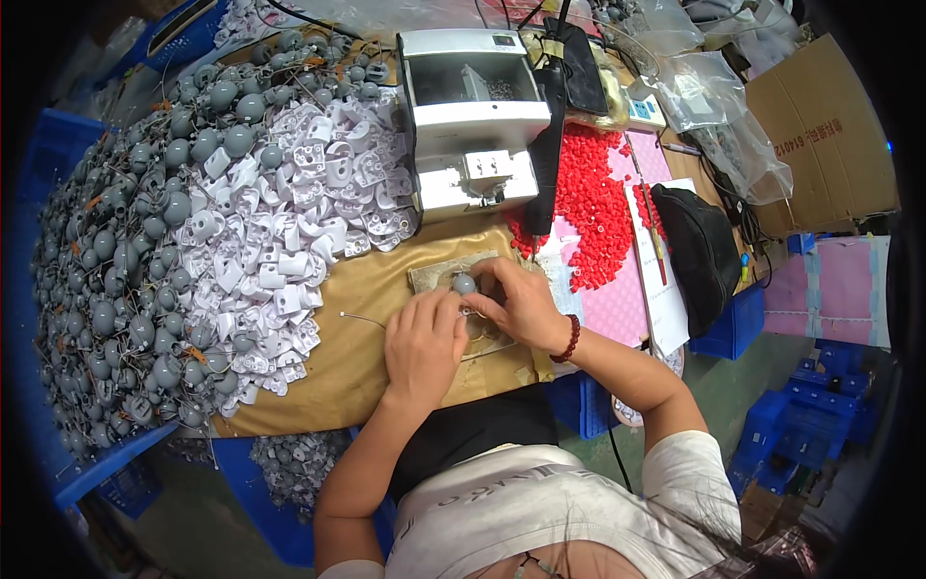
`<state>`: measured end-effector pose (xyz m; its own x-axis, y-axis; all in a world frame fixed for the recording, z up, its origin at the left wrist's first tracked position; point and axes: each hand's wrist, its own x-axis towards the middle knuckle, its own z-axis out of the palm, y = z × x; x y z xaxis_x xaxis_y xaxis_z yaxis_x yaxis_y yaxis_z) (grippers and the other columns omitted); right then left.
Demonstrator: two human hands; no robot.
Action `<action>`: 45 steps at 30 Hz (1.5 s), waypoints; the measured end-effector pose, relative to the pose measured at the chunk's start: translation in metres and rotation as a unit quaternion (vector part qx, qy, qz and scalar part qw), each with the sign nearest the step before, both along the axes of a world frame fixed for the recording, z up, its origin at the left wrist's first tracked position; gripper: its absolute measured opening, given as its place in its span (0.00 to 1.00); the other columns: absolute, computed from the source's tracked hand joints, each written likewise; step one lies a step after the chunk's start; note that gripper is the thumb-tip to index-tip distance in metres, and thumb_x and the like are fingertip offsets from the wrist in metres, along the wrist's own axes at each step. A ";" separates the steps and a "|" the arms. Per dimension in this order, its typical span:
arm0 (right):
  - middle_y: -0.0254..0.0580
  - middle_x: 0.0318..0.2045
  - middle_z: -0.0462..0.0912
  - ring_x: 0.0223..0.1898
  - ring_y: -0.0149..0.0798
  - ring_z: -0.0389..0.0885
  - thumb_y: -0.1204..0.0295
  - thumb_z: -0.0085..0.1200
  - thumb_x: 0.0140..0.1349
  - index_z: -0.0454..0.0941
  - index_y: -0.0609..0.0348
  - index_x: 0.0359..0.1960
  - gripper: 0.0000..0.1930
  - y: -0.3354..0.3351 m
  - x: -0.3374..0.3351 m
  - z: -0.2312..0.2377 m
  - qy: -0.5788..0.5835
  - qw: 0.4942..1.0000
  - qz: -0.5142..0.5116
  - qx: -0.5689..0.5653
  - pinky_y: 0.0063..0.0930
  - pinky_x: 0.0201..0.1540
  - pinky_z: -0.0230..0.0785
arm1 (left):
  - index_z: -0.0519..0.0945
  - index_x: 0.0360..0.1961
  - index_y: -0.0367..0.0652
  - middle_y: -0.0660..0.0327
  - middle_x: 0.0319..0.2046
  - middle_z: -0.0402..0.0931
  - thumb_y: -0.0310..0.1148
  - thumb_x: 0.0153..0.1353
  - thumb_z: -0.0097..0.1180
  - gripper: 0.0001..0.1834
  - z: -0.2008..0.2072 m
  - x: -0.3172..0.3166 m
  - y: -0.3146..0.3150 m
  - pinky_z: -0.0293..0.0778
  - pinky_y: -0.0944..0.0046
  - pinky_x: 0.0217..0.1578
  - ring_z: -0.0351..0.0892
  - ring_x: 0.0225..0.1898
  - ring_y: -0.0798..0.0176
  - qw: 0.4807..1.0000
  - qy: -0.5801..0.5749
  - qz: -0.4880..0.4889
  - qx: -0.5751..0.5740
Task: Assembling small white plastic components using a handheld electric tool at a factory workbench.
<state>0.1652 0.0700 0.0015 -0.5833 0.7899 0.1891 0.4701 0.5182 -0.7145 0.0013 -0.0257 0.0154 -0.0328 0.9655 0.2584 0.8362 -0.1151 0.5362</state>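
A small grey ball-shaped part (pixel 464 284) is held between my two hands, over a worn square board (pixel 482 259) on the bench. My right hand (pixel 524 301) is curled around its right side, thumb and fingers bent in. From the lower left, my left hand (pixel 422 345) closes its fingertips on the lower side, where a bit of white shows. A thin pale wire (pixel 362 317) sticks out to the left by my left hand; the hand hides where it leads. My fingers hide most of the part's underside.
Piled at left are grey ball parts with wires (pixel 125 261) and white plastic pieces (pixel 280 251). A silver screw feeder (pixel 473 116) stands ahead, a black electric screwdriver (pixel 547 159) beside it. Right lie small red pieces (pixel 588 193), a black pouch (pixel 696 256) and a cardboard box (pixel 825 130).
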 end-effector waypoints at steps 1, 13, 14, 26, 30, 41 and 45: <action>0.43 0.29 0.80 0.28 0.45 0.80 0.65 0.69 0.56 0.76 0.59 0.45 0.20 0.000 0.000 0.002 -0.006 1.000 0.009 -0.010 0.36 0.30 0.72 | 0.79 0.50 0.44 0.56 0.48 0.78 0.28 0.52 0.64 0.21 0.008 0.003 0.007 0.72 0.52 0.49 0.76 0.51 0.51 1.000 -0.005 0.012 -0.004; 0.42 0.40 0.84 0.40 0.32 0.82 0.72 0.61 0.63 0.68 0.66 0.62 0.27 0.132 0.012 0.017 0.215 0.955 -0.173 -0.104 0.27 0.42 0.74 | 0.79 0.47 0.43 0.61 0.40 0.77 0.29 0.50 0.65 0.21 0.001 0.009 0.016 0.70 0.55 0.43 0.74 0.44 0.55 0.999 0.028 0.013 0.009; 0.42 0.41 0.83 0.41 0.32 0.81 0.72 0.62 0.62 0.68 0.66 0.61 0.27 0.132 0.015 0.017 0.217 0.953 -0.184 -0.108 0.26 0.43 0.74 | 0.79 0.47 0.43 0.60 0.40 0.77 0.29 0.50 0.66 0.21 0.002 0.009 0.016 0.70 0.54 0.42 0.74 0.44 0.54 1.000 0.023 0.017 0.010; 0.36 0.29 0.81 0.27 0.29 0.80 0.87 0.60 0.58 0.66 0.68 0.59 0.26 0.099 -0.038 0.129 0.495 0.867 0.021 -0.041 0.23 0.31 0.75 | 0.78 0.47 0.43 0.58 0.39 0.77 0.28 0.51 0.65 0.20 0.003 0.007 0.014 0.70 0.52 0.42 0.75 0.43 0.51 1.000 0.003 0.019 0.016; 0.33 0.26 0.81 0.25 0.25 0.80 0.83 0.64 0.57 0.72 0.61 0.39 0.13 0.121 -0.061 0.124 0.468 0.883 0.008 -0.016 0.21 0.28 0.73 | 0.78 0.48 0.44 0.58 0.39 0.77 0.29 0.53 0.64 0.20 0.002 0.009 0.013 0.71 0.53 0.40 0.77 0.40 0.51 1.000 0.002 0.026 -0.013; 0.32 0.28 0.79 0.27 0.24 0.76 0.80 0.66 0.52 0.73 0.62 0.41 0.16 0.067 -0.052 0.108 0.336 0.927 -0.016 -0.167 0.24 0.31 0.70 | 0.77 0.50 0.45 0.58 0.39 0.76 0.32 0.55 0.61 0.20 -0.005 0.007 0.012 0.76 0.50 0.32 0.81 0.33 0.51 0.998 -0.024 0.034 -0.040; 0.33 0.28 0.79 0.29 0.25 0.77 0.83 0.65 0.52 0.74 0.63 0.39 0.15 0.038 -0.045 0.102 0.358 0.912 0.028 -0.197 0.23 0.32 0.70 | 0.76 0.49 0.45 0.56 0.39 0.76 0.32 0.56 0.62 0.18 -0.001 0.007 0.011 0.76 0.49 0.30 0.80 0.32 0.46 0.998 -0.034 0.034 -0.046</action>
<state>0.1203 0.1080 0.1034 -0.4634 0.8513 0.2461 -0.2108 0.1639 -0.9637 0.0079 -0.0146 0.0146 -0.1141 0.9798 0.1644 0.8022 -0.0067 0.5971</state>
